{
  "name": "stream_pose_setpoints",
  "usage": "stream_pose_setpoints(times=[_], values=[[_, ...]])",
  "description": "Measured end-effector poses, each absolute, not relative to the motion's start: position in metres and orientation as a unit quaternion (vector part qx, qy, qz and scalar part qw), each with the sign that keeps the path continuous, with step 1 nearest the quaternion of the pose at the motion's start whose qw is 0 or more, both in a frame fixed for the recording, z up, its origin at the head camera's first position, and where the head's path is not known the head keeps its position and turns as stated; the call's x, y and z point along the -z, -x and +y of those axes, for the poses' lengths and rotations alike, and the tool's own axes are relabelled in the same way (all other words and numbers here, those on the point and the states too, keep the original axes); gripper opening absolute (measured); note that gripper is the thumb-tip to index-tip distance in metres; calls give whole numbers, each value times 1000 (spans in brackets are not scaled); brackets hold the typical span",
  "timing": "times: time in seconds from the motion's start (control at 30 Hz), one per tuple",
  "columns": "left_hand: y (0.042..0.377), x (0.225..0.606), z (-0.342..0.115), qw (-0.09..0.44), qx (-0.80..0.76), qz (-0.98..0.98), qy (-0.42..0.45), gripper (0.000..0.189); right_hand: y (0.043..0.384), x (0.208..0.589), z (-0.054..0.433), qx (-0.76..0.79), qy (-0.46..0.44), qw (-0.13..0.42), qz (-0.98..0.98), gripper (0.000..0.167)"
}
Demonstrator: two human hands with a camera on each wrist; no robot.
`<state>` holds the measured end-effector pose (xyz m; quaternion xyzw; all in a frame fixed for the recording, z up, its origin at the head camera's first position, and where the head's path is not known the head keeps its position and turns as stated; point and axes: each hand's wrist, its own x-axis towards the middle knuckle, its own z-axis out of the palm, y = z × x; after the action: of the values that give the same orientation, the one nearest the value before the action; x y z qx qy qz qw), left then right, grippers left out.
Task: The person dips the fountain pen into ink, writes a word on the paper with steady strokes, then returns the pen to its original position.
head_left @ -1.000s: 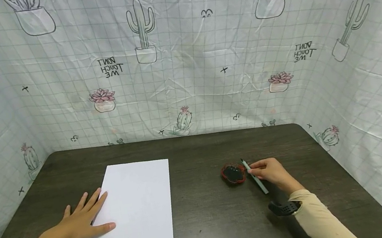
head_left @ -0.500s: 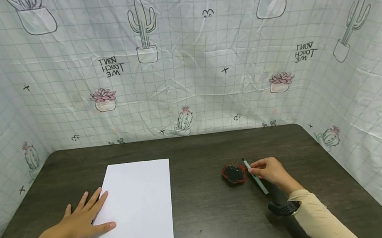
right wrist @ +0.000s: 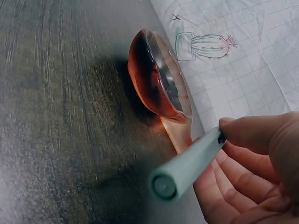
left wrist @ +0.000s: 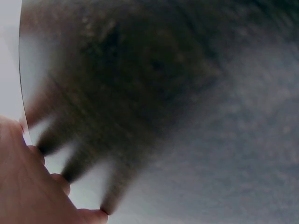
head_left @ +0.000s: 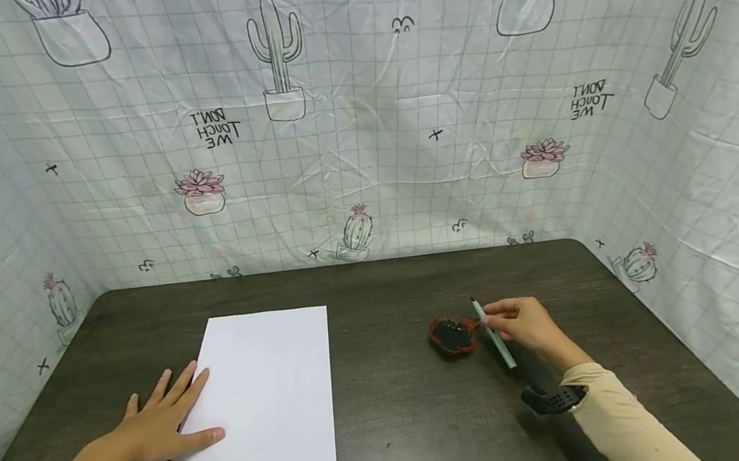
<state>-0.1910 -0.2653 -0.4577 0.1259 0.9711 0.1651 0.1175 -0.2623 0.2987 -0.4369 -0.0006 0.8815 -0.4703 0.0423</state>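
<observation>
In the head view, my left hand point(head_left: 154, 434) lies with fingers spread over the left edge of a blank white sheet of paper point(head_left: 275, 434). Its thumb and fingertips reach onto the sheet. My right hand point(head_left: 527, 326) pinches a pale green pen point(head_left: 494, 336) between thumb and fingers, its dark tip pointing away. The right wrist view shows the pen's round butt end point(right wrist: 164, 187) near the camera, with the thumb on the barrel. Just left of the pen stands a small red translucent dish point(head_left: 435, 346) holding dark liquid point(head_left: 452, 336); a short handle point(right wrist: 176, 133) extends from it.
Both things lie on a dark wood-grain table point(head_left: 407, 453). A white cloth point(head_left: 372, 157) with a grid and cactus prints hangs behind and on both sides. A black watch strap point(head_left: 552, 399) is around the right wrist.
My right hand has moved slightly up and away with the pen, and the pen's tip has moved with it. The left hand, the paper and the dish have stayed in place.
</observation>
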Motion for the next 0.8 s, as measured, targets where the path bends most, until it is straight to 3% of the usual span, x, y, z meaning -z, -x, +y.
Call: stream_pose_setpoints(times=[0.4, 0.6, 0.8], values=[[193, 460, -267, 124, -166, 970, -125, 100, 259, 436, 303, 528, 48, 58, 846, 45], [194, 464, -269, 122, -168, 970, -125, 100, 257, 438, 304, 561, 63, 87, 821, 42], [193, 464, -269, 122, -173, 969, -129, 99, 258, 444, 305, 584, 59, 73, 807, 41]])
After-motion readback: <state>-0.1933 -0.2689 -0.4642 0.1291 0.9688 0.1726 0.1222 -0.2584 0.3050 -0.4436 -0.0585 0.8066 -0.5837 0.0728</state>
